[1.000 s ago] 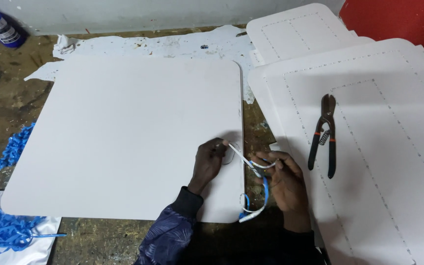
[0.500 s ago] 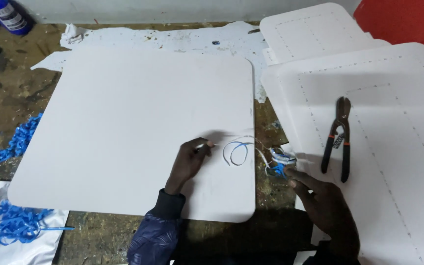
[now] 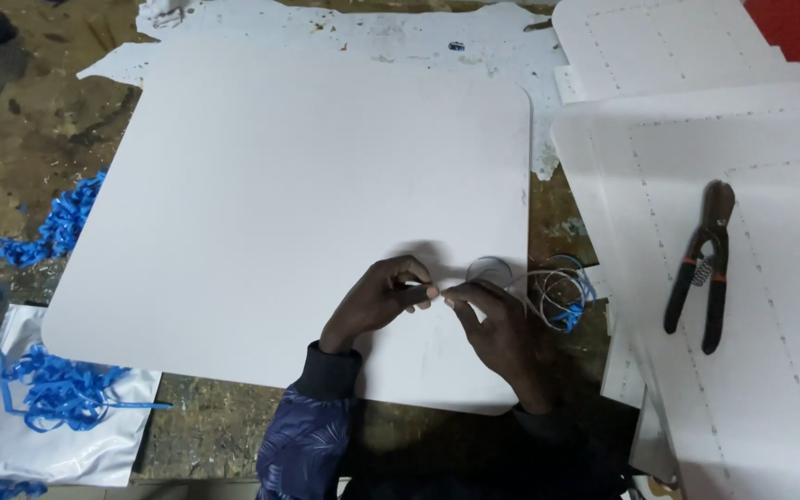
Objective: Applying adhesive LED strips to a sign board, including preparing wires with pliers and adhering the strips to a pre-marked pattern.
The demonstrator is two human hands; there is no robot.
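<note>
The left hand [image 3: 377, 301] and the right hand [image 3: 497, 324] meet fingertip to fingertip, each pinching one end of a short stretch of thin white and blue peeled film strip [image 3: 548, 292]. From the right fingers the strip runs outward into loose curls just beyond the right hand's knuckles, at the edge of the large white rounded-corner sheet [image 3: 307, 204] on which both hands rest. Farther right of the right hand, a pair of black-handled metal snips [image 3: 704, 268] lies shut on a stack of white sheets with dashed lines [image 3: 770, 370]. Well left of the left hand, tangled blue strip scraps [image 3: 57, 389] lie on a white plastic bag [image 3: 11, 454] on the worn wooden workbench [image 3: 20, 120].
</note>
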